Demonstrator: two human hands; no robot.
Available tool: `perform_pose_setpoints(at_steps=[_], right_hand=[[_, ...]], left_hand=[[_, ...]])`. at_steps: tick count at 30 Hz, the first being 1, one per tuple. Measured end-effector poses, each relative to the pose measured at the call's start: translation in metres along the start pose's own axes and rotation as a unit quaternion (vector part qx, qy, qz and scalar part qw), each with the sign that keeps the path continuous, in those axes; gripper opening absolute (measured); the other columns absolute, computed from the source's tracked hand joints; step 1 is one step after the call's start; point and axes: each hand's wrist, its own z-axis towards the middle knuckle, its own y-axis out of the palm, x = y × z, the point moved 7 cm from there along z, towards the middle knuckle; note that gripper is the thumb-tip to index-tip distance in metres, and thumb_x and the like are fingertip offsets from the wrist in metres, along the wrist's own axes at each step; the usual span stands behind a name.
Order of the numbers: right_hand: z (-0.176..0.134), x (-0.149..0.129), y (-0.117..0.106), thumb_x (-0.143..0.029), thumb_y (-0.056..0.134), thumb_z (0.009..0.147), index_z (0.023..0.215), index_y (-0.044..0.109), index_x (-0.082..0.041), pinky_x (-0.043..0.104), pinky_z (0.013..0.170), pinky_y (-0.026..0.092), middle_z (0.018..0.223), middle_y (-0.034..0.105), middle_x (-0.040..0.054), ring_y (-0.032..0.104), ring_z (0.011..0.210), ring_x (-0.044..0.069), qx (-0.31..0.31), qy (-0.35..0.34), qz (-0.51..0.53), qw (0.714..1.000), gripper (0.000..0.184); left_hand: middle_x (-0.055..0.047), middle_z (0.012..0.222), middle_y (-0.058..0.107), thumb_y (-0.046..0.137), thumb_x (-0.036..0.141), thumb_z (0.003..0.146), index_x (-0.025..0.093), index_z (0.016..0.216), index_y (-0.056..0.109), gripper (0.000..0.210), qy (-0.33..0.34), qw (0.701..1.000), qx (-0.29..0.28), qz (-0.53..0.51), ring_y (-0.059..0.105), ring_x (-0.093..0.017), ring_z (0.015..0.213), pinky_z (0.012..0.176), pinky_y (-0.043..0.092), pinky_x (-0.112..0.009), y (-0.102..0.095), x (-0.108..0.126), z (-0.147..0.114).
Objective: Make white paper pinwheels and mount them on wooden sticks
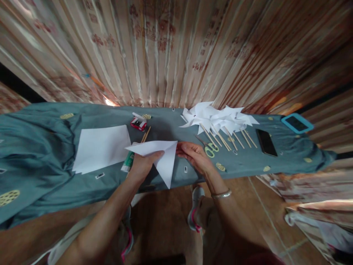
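A sheet of white paper (166,162), folded into pointed triangular flaps, is held above the near edge of the table. My left hand (145,163) grips its left part, thumb lying on top. At its right-hand corner, my right hand (193,152) has its fingers curled together against the edge; the fingertips are partly hidden. A green and white glue stick (128,162) lies just behind my left hand, partly covered by it and the paper. Beside it are a few wooden sticks (146,134). Scissors with light green handles (211,149) rest to the right of my right hand.
A stack of white paper (103,147) lies left on the green tablecloth (165,125). Behind the glue is an opened small red box (138,122). Several white paper pinwheels (215,117) on sticks lie back right, then a black phone (266,142) and a blue-framed tablet (297,123). A curtain (165,55) hangs behind.
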Motion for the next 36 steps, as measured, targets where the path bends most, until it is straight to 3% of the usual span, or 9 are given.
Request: perform_pose_setpoints(at_steps=[4,8,14,19,21,24,28,33,36], right_hand=[[-0.001,0.003,0.001,-0.045,0.087,0.056,0.080,0.078,-0.022,0.023,0.067,0.054,0.078,0.076,-0.0002,0.066,0.068,0.012,0.022,0.003,0.000,1.000,0.035],[-0.003,0.003,-0.002,-0.039,0.087,0.057,0.072,0.077,-0.021,0.019,0.057,0.051,0.067,0.072,-0.0030,0.060,0.058,0.008,0.024,0.011,0.002,1.000,0.025],[-0.006,0.004,-0.004,-0.039,0.089,0.051,0.067,0.076,-0.020,0.018,0.054,0.052,0.061,0.070,-0.0037,0.059,0.052,0.006,0.019,0.040,0.048,0.998,0.029],[-0.005,0.004,-0.005,-0.042,0.090,0.049,0.065,0.074,-0.019,0.018,0.053,0.052,0.059,0.068,-0.0037,0.058,0.051,0.006,0.023,0.037,0.063,0.997,0.032],[-0.004,0.002,-0.010,-0.042,0.091,0.047,0.063,0.074,-0.019,0.019,0.052,0.050,0.059,0.068,-0.0033,0.057,0.051,0.007,0.045,0.027,0.067,0.996,0.033],[-0.002,-0.006,-0.022,-0.044,0.091,0.044,0.057,0.070,-0.020,0.020,0.048,0.045,0.055,0.065,-0.0038,0.053,0.048,0.007,0.106,-0.019,0.052,0.993,0.035],[-0.002,-0.019,-0.035,-0.047,0.090,0.046,0.049,0.063,-0.019,0.020,0.045,0.034,0.043,0.054,-0.0065,0.043,0.043,0.005,0.178,-0.091,-0.002,0.980,0.038],[-0.002,-0.020,-0.019,-0.053,0.085,0.052,0.049,0.060,-0.019,0.022,0.045,0.029,0.044,0.052,-0.0064,0.039,0.043,0.006,0.150,-0.113,-0.098,0.977,0.042],[-0.001,-0.015,-0.003,-0.052,0.084,0.052,0.050,0.059,-0.019,0.022,0.045,0.028,0.045,0.050,-0.0070,0.036,0.044,0.006,0.114,-0.104,-0.096,0.983,0.042]], left_hand=[[-0.007,0.079,0.074,0.088,0.019,0.041,0.014,0.075,0.072,0.038,0.011,0.998,0.000,0.066,0.068,-0.027,0.077,0.078,0.054,-0.039,0.003,-0.001,-0.004],[-0.006,0.082,0.076,0.088,0.020,0.044,0.016,0.077,0.074,0.035,0.011,0.997,-0.060,0.051,0.069,-0.027,0.079,0.077,0.055,-0.038,0.011,-0.002,-0.006],[-0.007,0.071,0.075,0.089,0.031,0.046,0.015,0.074,0.074,0.036,-0.097,0.987,-0.120,-0.035,0.066,-0.022,0.061,0.058,0.054,-0.031,0.022,-0.008,-0.012],[-0.008,0.070,0.074,0.089,0.037,0.047,0.013,0.073,0.073,0.038,-0.122,0.982,-0.136,-0.046,0.067,-0.021,0.064,0.063,0.054,-0.031,0.026,-0.010,-0.012],[-0.007,0.073,0.074,0.087,0.040,0.051,0.014,0.074,0.073,0.038,-0.095,0.986,-0.132,-0.038,0.067,-0.021,0.069,0.069,0.055,-0.032,0.024,-0.008,-0.008],[-0.004,0.078,0.073,0.085,0.037,0.053,0.016,0.080,0.073,0.035,-0.020,0.997,-0.072,-0.004,0.066,-0.018,0.076,0.075,0.053,-0.029,0.013,-0.002,0.001],[-0.001,0.076,0.068,0.082,0.035,0.058,0.017,0.081,0.070,0.031,0.091,0.990,-0.033,0.098,0.063,-0.017,0.073,0.072,0.050,-0.028,0.004,0.010,0.004],[-0.001,0.088,0.069,0.062,0.031,0.081,0.020,0.126,0.059,0.046,0.275,0.903,-0.120,0.307,0.062,-0.017,0.076,0.079,0.051,-0.031,0.027,0.033,-0.017],[-0.004,0.094,0.070,0.051,0.027,0.088,0.020,0.123,0.062,0.037,0.298,0.870,-0.175,0.351,0.064,-0.018,0.080,0.082,0.050,-0.032,0.041,0.035,-0.028]])
